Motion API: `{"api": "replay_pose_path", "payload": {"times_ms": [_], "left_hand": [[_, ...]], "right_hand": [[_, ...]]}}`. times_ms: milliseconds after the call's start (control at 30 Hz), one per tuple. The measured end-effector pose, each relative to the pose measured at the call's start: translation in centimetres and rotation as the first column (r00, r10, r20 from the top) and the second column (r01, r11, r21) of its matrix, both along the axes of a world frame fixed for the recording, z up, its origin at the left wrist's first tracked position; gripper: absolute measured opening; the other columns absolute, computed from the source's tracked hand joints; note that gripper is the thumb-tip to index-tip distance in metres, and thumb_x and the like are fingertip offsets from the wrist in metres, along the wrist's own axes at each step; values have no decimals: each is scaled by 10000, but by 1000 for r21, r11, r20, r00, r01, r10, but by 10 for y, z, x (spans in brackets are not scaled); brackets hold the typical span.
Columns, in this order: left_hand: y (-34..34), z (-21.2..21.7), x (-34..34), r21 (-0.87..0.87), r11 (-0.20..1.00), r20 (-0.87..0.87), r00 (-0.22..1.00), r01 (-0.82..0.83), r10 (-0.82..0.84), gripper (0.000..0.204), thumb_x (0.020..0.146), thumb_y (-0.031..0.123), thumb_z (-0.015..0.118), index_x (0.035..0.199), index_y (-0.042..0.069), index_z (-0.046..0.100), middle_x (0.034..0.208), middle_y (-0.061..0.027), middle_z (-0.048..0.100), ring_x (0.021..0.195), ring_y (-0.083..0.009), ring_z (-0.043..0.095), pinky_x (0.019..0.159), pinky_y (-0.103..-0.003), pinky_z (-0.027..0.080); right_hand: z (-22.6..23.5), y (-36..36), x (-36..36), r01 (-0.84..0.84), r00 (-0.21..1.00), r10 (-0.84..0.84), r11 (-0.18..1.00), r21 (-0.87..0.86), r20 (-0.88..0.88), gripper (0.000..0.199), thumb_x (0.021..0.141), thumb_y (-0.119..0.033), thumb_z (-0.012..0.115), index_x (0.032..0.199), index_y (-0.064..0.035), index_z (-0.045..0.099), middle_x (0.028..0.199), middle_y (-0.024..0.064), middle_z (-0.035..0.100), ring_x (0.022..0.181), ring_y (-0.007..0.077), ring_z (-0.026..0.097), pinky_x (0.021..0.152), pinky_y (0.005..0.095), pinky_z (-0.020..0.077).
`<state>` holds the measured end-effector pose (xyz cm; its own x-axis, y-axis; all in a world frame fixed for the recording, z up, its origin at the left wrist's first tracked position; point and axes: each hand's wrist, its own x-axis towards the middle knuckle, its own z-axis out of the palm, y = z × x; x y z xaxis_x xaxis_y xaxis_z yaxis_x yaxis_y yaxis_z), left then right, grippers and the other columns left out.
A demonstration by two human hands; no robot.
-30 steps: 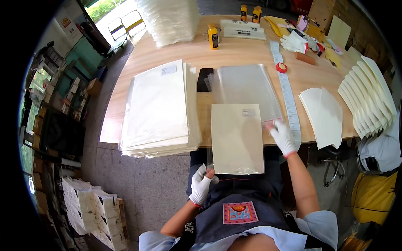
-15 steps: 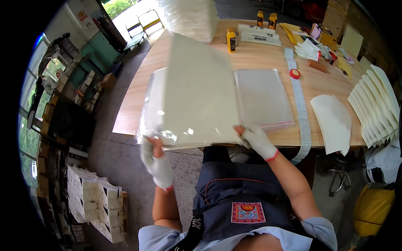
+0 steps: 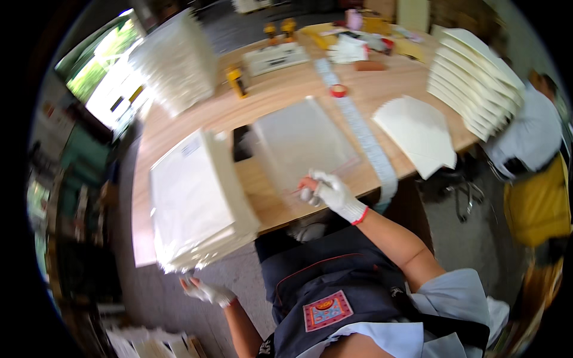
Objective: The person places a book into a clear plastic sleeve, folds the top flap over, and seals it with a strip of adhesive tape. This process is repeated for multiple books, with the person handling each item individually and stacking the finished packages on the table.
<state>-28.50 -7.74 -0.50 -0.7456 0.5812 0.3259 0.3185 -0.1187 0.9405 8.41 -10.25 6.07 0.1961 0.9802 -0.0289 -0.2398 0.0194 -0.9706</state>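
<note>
Left hand (image 3: 206,291) released, right hand (image 3: 334,196) uncertain

Left: fingers loosely spread, just below the near edge of the stack of sleeved white sheets (image 3: 185,185); contact could not be told. Stack: lay at the left front of the table (image 3: 286,92), near end overhanging. Right: fingers bent at the near edge of the clear sleeves (image 3: 298,137); blur hid whether film was pinched. Handling, as judged: slick film called for light fingertips, one sleeve at a time. Adjacent: dark phone (image 3: 242,143), lay between piles; pale label strip (image 3: 360,128), ran right of the sleeves.
</note>
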Motion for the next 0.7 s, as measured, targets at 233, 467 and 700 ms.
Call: {"api": "replay_pose_path", "payload": {"times_ms": [233, 467, 700], "left_hand": [[-68, -89, 81, -140, 703, -177, 681, 697, -710, 360, 840, 109, 492, 1176, -17, 471, 1254, -173, 459, 1141, -286, 460, 932, -357, 376], [-37, -1, 180, -376, 404, -635, 86, 834, -768, 335, 708, 107, 637, 1034, 55, 582, 1228, -136, 487, 1165, -376, 409, 991, -459, 314], [-11, 8, 235, -596, 406, -693, -190, 693, -695, 478, 709, 229, 659, 1155, 112, 534, 1281, -134, 438, 1218, -354, 344, 1045, -485, 224]], "right_hand": [[-74, -126, 215, 894, 419, -908, 409, -182, 16, 142, 846, -216, 524, 897, -95, 576, 666, 12, 561, 526, 83, 504, 433, 230, 406], [-101, -196, 319, 844, 260, -957, 290, -451, -130, 244, 860, -331, 527, 822, -92, 554, 653, 30, 575, 442, 101, 487, 348, 217, 363], [-118, -218, 344, 969, 229, -973, 228, -93, 3, 176, 851, -214, 540, 742, -88, 485, 585, 14, 517, 420, 71, 436, 332, 205, 315]]}}
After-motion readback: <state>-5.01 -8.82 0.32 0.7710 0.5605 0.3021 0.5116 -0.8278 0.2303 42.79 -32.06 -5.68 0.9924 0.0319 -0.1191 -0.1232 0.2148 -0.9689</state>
